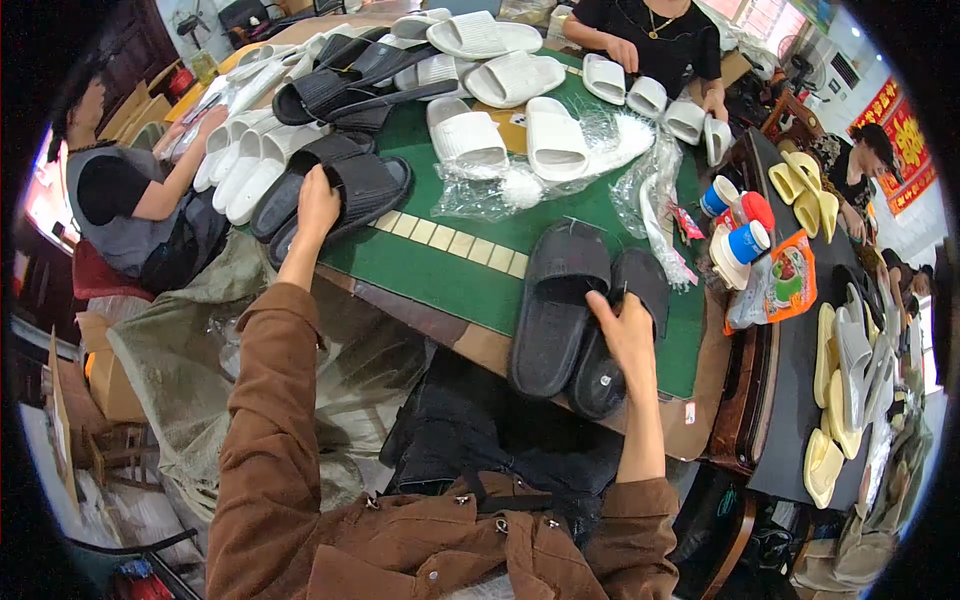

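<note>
- Two pairs of black slides are in hand on the green table (470, 270): a near pair at the front edge, a far pair to the left.
- Near pair: left-hand slide (556, 305) lies flat, sole down, its long axis running away from the body with the toe end toward the table's middle; the right-hand slide (612, 345) is tipped against it, overlapping the table's wooden rim.
- Right hand (625, 330) is laid on the near pair, fingers curled over the strap of the tipped slide where the two meet; a closed grip on that strap is judged, though the thumb is hidden.
- Far pair (335, 195) lies stacked, long axis slanting up to the right, well apart from the near pair.
- Left hand (318, 205) is set on the far pair, fingers bent over the upper slide's strap; whether it is clamped or only resting cannot be told.
- Arm pose: left arm stretched nearly straight, forward and left, in a brown sleeve; right arm bent, forearm rising straight ahead of the body.
- The hands are held wide apart, each nearest its own pair.
- Surroundings: white slides (505, 135) and clear plastic bags (560, 170) further in; other people's hands at the far and left edges.
</note>
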`<state>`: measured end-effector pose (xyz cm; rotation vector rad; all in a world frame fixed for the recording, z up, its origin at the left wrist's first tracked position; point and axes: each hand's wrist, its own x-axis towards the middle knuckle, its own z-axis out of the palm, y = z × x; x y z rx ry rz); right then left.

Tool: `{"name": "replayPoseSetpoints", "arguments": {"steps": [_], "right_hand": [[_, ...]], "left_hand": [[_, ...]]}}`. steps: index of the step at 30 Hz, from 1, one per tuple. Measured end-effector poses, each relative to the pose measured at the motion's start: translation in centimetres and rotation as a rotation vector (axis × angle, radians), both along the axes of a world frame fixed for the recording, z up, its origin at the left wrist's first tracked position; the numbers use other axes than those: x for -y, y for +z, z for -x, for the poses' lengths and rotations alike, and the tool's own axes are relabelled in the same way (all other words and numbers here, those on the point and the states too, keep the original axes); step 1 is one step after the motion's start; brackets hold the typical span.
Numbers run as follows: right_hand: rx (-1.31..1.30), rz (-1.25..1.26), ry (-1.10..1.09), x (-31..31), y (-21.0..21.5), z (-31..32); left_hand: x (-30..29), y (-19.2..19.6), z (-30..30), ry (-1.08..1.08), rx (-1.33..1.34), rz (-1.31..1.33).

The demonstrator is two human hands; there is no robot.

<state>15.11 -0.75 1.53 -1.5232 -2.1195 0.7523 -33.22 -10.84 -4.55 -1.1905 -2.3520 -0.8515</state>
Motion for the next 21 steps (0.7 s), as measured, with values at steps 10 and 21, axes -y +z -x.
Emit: {"name": "replayPoseSetpoints", "arguments": {"steps": [10, 21], "right_hand": [[-0.481, 0.417, 0.147, 1.4, 0.1, -3.1], [-0.911, 0.583, 0.383, 6.6, 9.1, -3.5]], "left_hand": [[0.7, 5.4, -12.6, -0.100, -0.156, -0.368], [-1.0, 4.1, -33.8, -1.063, 0.423, -0.002]]}}
